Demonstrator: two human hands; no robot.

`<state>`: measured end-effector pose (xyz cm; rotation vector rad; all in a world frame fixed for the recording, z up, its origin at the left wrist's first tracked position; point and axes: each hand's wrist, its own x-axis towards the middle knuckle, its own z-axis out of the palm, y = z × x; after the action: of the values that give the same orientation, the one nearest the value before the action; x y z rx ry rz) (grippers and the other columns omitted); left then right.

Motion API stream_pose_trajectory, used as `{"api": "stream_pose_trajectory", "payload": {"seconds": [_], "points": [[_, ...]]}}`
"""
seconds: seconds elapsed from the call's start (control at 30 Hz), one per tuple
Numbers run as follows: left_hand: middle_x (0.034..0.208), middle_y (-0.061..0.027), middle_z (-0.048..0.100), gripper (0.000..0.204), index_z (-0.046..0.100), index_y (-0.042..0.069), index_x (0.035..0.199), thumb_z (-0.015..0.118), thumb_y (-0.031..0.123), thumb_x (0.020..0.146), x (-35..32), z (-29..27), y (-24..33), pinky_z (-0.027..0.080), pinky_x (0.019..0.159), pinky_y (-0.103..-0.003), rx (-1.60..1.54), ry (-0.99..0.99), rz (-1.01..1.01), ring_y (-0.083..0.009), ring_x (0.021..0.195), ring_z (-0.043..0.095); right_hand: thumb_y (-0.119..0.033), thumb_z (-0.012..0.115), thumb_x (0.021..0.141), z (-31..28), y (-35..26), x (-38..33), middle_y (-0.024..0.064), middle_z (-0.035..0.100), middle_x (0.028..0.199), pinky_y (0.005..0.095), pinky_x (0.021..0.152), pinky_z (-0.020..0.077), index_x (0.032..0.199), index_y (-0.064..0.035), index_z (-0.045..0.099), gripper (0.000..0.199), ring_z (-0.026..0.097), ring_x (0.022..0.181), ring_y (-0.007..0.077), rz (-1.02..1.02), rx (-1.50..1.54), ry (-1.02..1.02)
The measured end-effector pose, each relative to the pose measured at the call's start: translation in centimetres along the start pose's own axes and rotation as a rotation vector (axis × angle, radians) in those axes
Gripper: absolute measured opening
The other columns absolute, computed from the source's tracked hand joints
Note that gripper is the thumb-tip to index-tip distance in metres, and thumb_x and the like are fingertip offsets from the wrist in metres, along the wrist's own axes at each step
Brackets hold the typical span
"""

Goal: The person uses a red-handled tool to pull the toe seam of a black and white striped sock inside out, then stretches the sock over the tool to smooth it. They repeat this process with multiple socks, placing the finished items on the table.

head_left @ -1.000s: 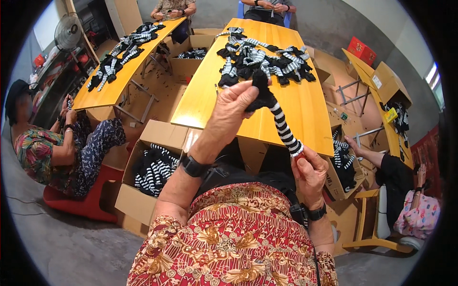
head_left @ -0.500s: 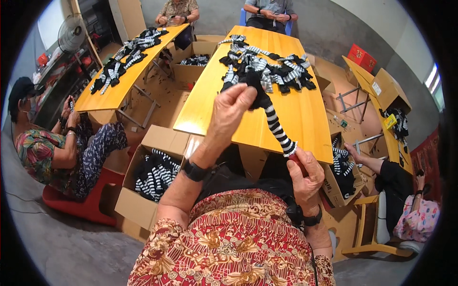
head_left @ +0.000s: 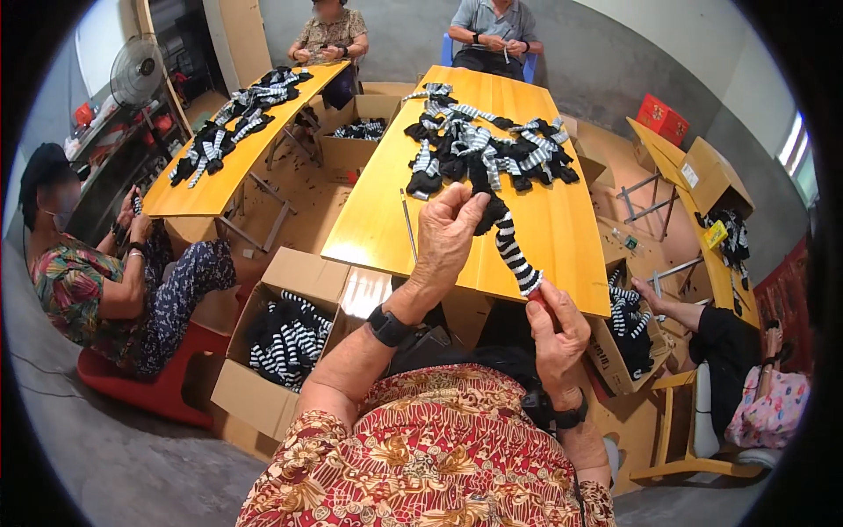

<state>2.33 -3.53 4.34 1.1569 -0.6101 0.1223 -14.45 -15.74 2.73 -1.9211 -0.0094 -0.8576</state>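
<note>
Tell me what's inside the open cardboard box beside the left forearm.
The box holds striped black-and-white knit pieces; the top layer hides the bottom and anything beneath.

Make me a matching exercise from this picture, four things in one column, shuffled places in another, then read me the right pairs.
1. Left hand
2. Right hand
3. Fan
4. Red chair

A. Beneath the seated co-worker at left
B. At the white-edged end of the striped knit piece
C. Toward the picture's upper left
D. At that piece's black end

Pairs: 1-D; 2-B; 3-C; 4-A
</note>
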Motion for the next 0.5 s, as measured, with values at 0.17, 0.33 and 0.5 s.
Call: {"api": "stream_pose_trajectory", "payload": {"seconds": [0.17, 0.33, 0.5], "points": [[0.094, 0.0025, 0.06, 0.025, 0.061, 0.005, 0.117, 0.058, 0.007, 0.092, 0.6, -3.3, 1.2, 0.045, 0.08, -0.022, -0.053, -0.123, 0.034, -0.0073, 0.089, 0.055, -0.001, 0.064, 0.084, -3.0, -0.1, 1.3, -0.0009, 0.061, 0.084, 0.0201, 0.06, 0.0425, 0.109, 0.0032, 0.063, 0.026, 0.051, 0.069, 0.0051, 0.222, 0.145, -0.117], [0.126, -0.0114, 0.052, 0.057, 0.062, 0.014, 0.124, 0.062, -0.008, 0.071, 0.8, -5.0, 4.7, 0.038, 0.105, -0.035, 0.647, -0.263, 0.45, -0.0243, 0.126, 0.045, -0.005, 0.062, 0.084, -4.6, 1.0, 0.6, 0.0026, 0.06, 0.073, 0.0179, 0.048, 0.0368, 0.113, 0.0004, 0.064, 0.029, 0.048, 0.055, 0.0048, 0.332, 0.357, -0.232], [0.121, -0.0134, 0.059, 0.04, 0.069, 0.009, 0.108, 0.069, -0.004, 0.071, 1.4, -6.1, 6.4, 0.044, 0.098, -0.035, 0.819, -0.427, 0.694, -0.0232, 0.117, 0.053, -0.012, 0.062, 0.085, -4.9, 2.1, -0.1, 0.0077, 0.062, 0.073, 0.0185, 0.045, 0.0348, 0.113, 0.0017, 0.063, 0.031, 0.046, 0.05, 0.0065, 0.416, 0.595, -0.313]]}}
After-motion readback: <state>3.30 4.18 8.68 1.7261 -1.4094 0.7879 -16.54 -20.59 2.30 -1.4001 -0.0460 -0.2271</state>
